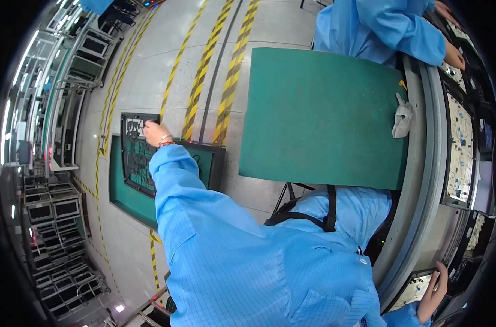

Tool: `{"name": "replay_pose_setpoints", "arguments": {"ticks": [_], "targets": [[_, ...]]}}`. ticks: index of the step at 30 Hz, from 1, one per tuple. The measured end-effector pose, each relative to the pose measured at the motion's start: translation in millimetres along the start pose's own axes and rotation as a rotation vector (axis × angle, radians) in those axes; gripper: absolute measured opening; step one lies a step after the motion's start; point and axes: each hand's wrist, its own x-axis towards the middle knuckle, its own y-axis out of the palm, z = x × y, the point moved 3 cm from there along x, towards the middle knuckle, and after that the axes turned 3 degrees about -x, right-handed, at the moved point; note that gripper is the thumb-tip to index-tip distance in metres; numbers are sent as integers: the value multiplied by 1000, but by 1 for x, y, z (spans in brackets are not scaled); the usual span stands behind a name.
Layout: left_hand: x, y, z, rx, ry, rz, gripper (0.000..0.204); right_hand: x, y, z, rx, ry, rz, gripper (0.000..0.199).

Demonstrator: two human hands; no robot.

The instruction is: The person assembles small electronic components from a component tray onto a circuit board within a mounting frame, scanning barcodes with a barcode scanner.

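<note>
My left arm reaches out to the left, and my left hand (156, 134) is closed on the upper right edge of a black rectangular frame (151, 117). The frame has a dark, cut-out inner face with pale patches near its top. It is tilted over a shallow, dark-sided tray with a green bottom (117, 163), partly covering it. Down at the lower right, my right hand (434, 294) has its fingers apart and holds nothing that I can see. It is beside a black-rimmed panel with a pale face (414, 291) on the line; whether it touches the panel I cannot tell.
A green-topped table (324, 114) stands ahead, with a pale glove (403, 117) at its right edge. The conveyor line (422, 163) on the right carries more panels (459, 147). A co-worker in blue (389, 32) works beyond the table. Racks (54, 218) stand far left.
</note>
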Motion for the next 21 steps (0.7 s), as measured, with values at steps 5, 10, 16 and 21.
{"name": "replay_pose_setpoints", "arguments": {"ticks": [5, 10, 16, 21], "targets": [[9, 17, 5, 209, 247, -77, 8, 12, 3, 2, 21, -6, -39, 21], [85, -58, -12, 323, 538, -218, 19, 6, -7, -18, 31, -59, -118, 19], [-47, -323, -162, -587, 787, -183, 28, -51, -15, -46, 51, -39, -318, 16], [-182, -406, -244, -901, 1062, -42, 18, -128, -13, -79, 124, 76, -426, 17]]}}
